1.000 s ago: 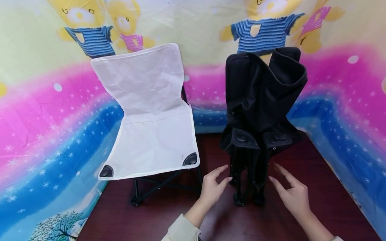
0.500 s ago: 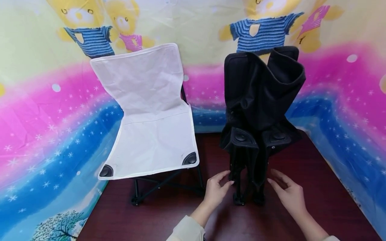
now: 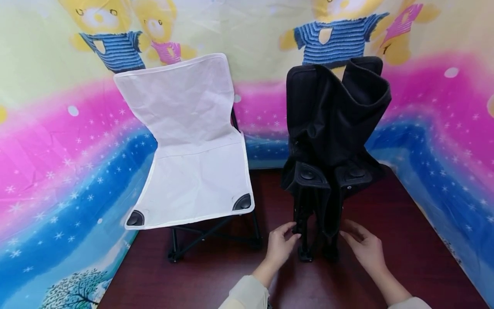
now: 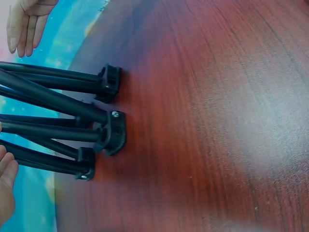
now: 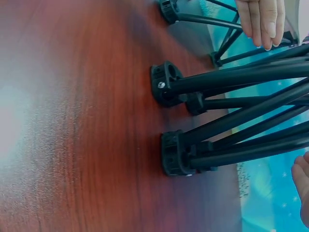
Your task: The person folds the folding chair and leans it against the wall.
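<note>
A black folding chair [image 3: 332, 124] stands upright on the table, mostly folded, its fabric slumped and its legs bunched together. My left hand [image 3: 279, 249] is by the lower left leg, thumb and fingertips close to it. On the other side, my right hand [image 3: 366, 251] has its fingers toward the right leg. Contact with the legs is hard to tell. The left wrist view shows the bunched black legs [image 4: 53, 130] with plastic feet, and my right hand [image 4: 29, 24] with extended fingers. In the right wrist view, my left hand [image 5: 263, 21] has straight fingers.
An unfolded white folding chair [image 3: 200, 180] with black corner patches stands to the left. Both chairs are on a dark red wooden table [image 3: 216, 283]. A patterned cloth backdrop [image 3: 262, 103] with bears encloses the back and sides.
Both hands have moved slightly down and inward, closer to the black chair's legs. The chairs have stayed in place.
</note>
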